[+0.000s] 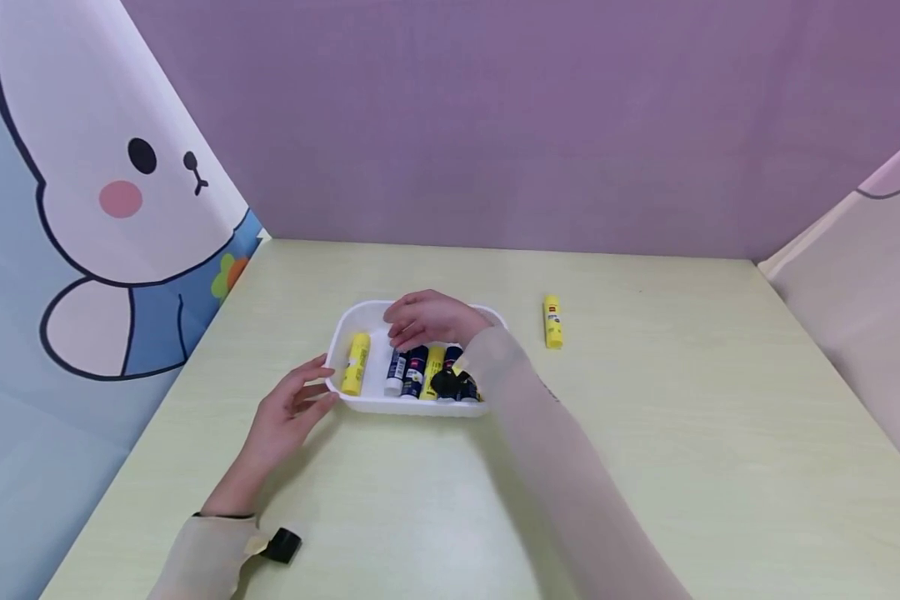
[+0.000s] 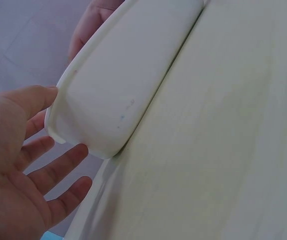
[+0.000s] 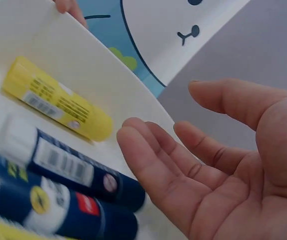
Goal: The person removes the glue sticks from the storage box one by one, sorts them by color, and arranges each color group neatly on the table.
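Glue sticks (image 1: pixel 414 373) lie in a white tray (image 1: pixel 405 407) on the counter (image 1: pixel 645 417), a yellow stick (image 1: pixel 552 322) apart at right. Our left hand (image 1: pixel 288 417), loosely spread, touches the rim; our right hand (image 1: pixel 431 318), relaxed, holds nothing. We should steady the tray lightly, fingers clear of neighbouring sticks.

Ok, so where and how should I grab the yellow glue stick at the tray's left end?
Probably best to pinch the yellow glue stick across its middle, coming from above. It lies on its side, so its long, rounded body is exposed upward, and bare floor in the tray separates it from the white-capped blue stick, leaving room beside it.
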Action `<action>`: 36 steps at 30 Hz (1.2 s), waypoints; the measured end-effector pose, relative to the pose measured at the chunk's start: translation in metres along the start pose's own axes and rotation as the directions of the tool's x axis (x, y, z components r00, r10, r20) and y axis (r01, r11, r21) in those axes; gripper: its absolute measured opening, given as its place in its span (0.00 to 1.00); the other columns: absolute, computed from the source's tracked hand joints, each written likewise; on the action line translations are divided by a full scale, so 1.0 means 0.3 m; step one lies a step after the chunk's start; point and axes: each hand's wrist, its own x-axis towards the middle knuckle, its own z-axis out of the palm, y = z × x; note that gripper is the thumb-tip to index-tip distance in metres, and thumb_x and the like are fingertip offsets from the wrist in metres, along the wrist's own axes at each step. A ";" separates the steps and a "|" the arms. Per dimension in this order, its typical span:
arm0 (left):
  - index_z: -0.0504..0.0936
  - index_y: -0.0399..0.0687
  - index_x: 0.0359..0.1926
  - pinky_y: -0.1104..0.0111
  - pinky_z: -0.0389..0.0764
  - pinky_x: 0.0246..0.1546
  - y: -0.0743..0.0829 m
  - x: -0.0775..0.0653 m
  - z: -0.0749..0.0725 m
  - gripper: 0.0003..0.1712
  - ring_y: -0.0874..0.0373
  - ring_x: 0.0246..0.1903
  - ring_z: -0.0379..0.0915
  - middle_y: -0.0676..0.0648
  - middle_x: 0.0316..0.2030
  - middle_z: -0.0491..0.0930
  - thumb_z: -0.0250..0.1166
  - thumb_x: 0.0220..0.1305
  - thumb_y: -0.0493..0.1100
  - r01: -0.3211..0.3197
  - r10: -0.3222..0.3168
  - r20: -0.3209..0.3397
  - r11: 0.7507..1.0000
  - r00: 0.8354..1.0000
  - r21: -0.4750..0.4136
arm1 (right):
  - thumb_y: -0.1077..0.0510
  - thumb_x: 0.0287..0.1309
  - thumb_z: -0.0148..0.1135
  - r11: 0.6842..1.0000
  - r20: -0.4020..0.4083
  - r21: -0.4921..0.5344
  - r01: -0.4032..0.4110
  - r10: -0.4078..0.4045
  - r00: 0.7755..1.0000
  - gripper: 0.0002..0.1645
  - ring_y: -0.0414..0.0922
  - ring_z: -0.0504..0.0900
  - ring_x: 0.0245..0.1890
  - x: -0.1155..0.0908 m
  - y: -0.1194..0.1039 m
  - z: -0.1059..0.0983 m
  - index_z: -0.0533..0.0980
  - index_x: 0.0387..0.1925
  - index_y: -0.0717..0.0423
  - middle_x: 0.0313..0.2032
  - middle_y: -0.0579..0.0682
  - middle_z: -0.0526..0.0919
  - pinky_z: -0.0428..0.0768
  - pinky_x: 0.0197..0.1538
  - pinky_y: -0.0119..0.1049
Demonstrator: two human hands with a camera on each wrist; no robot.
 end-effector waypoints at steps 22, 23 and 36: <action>0.75 0.33 0.58 0.81 0.77 0.47 -0.002 0.006 0.000 0.19 0.39 0.53 0.76 0.34 0.68 0.66 0.63 0.67 0.30 -0.031 0.031 -0.002 0.999 1.000 -0.016 | 0.66 0.69 0.57 0.991 0.027 -0.110 -0.079 0.082 0.996 0.27 0.58 0.82 0.49 0.059 0.009 0.118 0.63 0.65 0.72 0.45 0.65 0.82 0.80 0.57 0.47; 0.75 0.33 0.58 0.81 0.77 0.47 -0.002 0.007 0.000 0.19 0.39 0.53 0.76 0.34 0.68 0.66 0.63 0.67 0.30 -0.032 0.032 -0.002 0.999 0.999 -0.016 | 0.66 0.69 0.57 0.990 0.023 -0.117 -0.082 0.086 0.996 0.26 0.57 0.83 0.47 0.061 0.008 0.118 0.63 0.64 0.72 0.43 0.64 0.82 0.80 0.57 0.46; 0.75 0.35 0.58 0.81 0.77 0.47 0.001 0.005 0.001 0.19 0.38 0.54 0.76 0.36 0.69 0.66 0.64 0.67 0.32 -0.008 0.008 0.001 1.000 1.000 -0.011 | 0.63 0.68 0.60 0.981 0.036 -0.152 -0.119 0.126 0.991 0.31 0.56 0.85 0.45 0.080 0.005 0.116 0.61 0.67 0.69 0.41 0.61 0.83 0.84 0.52 0.45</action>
